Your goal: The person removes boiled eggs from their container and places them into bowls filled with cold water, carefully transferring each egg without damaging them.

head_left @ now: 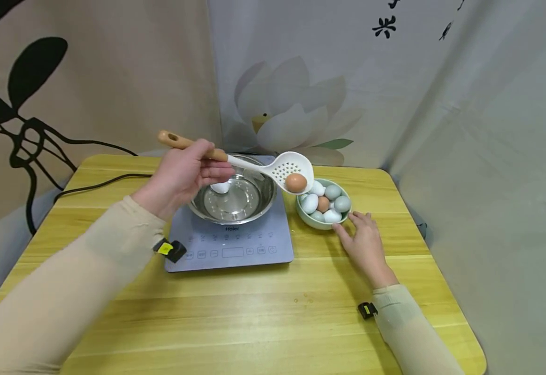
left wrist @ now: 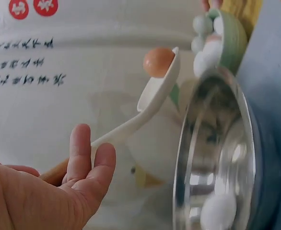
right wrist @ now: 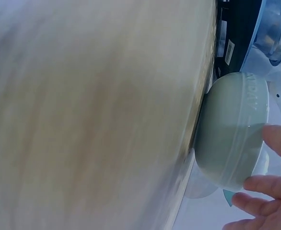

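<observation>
My left hand (head_left: 184, 174) grips the wooden handle of a white slotted spoon (head_left: 284, 165), with its last fingers stretched away from the handle. A brown egg (head_left: 296, 182) lies in the spoon's head, which overlaps the far-left rim of a green bowl (head_left: 311, 223) in the head view. White, pale blue and brown eggs fill that bowl. My right hand (head_left: 364, 249) touches the bowl's near right side, thumb and fingertips right at the rim. Below the spoon's handle is a steel basin (head_left: 233, 217) with a white egg (left wrist: 218, 212) in it.
The basin stands on a grey induction cooktop (head_left: 228, 263). A black cord (head_left: 104, 183) runs off the cooktop's left side across the wooden table (head_left: 235, 323). Printed curtains (head_left: 296, 99) hang close behind the table and along its right. Small wet drops (head_left: 307, 298) lie near the table's middle.
</observation>
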Tool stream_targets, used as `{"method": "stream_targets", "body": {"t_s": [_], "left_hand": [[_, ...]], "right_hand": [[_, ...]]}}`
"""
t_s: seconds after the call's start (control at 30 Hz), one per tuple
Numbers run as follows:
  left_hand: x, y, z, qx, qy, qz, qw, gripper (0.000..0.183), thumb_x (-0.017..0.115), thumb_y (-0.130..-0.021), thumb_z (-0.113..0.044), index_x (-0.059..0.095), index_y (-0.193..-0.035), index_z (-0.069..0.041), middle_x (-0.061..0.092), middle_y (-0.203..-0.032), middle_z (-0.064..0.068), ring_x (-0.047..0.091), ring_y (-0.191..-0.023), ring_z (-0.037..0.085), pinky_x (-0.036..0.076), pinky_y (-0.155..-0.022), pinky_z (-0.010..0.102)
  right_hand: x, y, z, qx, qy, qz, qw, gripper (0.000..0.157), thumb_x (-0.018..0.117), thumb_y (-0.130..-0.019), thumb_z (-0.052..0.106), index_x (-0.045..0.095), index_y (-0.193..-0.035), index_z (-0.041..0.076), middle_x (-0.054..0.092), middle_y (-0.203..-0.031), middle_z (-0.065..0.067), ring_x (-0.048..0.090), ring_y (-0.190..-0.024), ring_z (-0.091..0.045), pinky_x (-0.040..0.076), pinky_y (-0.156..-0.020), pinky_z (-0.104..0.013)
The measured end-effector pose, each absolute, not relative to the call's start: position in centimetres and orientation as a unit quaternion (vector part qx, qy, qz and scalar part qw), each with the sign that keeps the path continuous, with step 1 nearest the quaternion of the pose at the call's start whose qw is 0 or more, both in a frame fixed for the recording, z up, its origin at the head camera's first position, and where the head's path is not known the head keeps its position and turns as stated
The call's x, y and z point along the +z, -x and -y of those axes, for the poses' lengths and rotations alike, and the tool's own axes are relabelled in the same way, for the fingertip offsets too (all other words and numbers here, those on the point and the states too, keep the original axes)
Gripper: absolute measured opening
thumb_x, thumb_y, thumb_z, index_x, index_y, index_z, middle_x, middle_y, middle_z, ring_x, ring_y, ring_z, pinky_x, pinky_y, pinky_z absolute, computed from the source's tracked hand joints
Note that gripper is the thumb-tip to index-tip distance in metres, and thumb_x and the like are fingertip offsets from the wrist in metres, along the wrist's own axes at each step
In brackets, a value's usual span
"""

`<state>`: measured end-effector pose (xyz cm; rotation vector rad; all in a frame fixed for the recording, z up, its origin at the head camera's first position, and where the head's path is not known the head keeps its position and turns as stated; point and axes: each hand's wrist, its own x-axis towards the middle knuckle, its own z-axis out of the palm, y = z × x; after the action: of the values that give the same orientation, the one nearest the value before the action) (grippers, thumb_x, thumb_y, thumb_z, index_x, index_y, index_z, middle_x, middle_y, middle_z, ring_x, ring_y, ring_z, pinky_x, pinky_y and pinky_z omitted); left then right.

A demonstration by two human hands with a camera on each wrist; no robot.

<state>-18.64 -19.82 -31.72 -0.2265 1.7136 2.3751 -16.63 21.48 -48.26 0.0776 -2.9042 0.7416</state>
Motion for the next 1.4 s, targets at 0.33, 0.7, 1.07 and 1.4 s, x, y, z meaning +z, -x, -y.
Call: {"method": "stream_targets", "body": {"t_s": [0.33,0.7,1.07,1.4], "left_hand": [[-33.3,20.4,13.4,0.769,0.101,-0.622,0.110,0.034,0.049,-0.107,-0.021,0.063,-0.127,0.002,0.077,-0.088,0.007,0.081,-0.079,0.014,0.066,-0.099,0.036],[-33.5,20.5,9.9,0.728,0.069,-0.681,0.028,0.031,0.054,-0.103,-0.019,0.073,-0.112,0.004,0.076,-0.093,0.012,0.078,-0.076,0.015,0.069,-0.087,0.030],[-32.8,19.6,8.2,0.643,-0.008,-0.763,-0.061,0.032,0.055,-0.102,-0.025,0.074,-0.083,-0.007,0.077,-0.087,0.010,0.081,-0.085,0.025,0.065,-0.092,0.032],[-31.5,17.9,12.5,0.649,-0.054,-0.749,-0.122,0.031,0.059,-0.105,-0.026,0.082,-0.110,-0.005,0.080,-0.089,0.006,0.080,-0.080,0.018,0.065,-0.090,0.026]], "right_hand": [[-48.5,16.9,-21.5,0.240,-0.033,0.968,0.074,0.069,0.069,-0.105,0.045,0.058,-0.146,-0.010,0.052,-0.156,-0.032,0.029,-0.155,-0.062,0.026,-0.130,-0.071],[-48.4,16.9,-21.5,0.236,-0.032,0.969,0.070,0.069,0.068,-0.105,0.044,0.057,-0.147,-0.010,0.050,-0.158,-0.032,0.028,-0.155,-0.062,0.027,-0.130,-0.072],[-48.1,17.0,-21.1,0.217,-0.028,0.973,0.076,0.083,0.065,-0.103,0.058,0.054,-0.149,-0.010,0.050,-0.158,-0.034,0.032,-0.152,-0.065,0.020,-0.132,-0.072],[-48.6,16.8,-21.3,0.220,-0.027,0.971,0.086,0.078,0.069,-0.103,0.051,0.056,-0.147,-0.011,0.053,-0.155,-0.033,0.034,-0.150,-0.065,0.023,-0.131,-0.073]]}}
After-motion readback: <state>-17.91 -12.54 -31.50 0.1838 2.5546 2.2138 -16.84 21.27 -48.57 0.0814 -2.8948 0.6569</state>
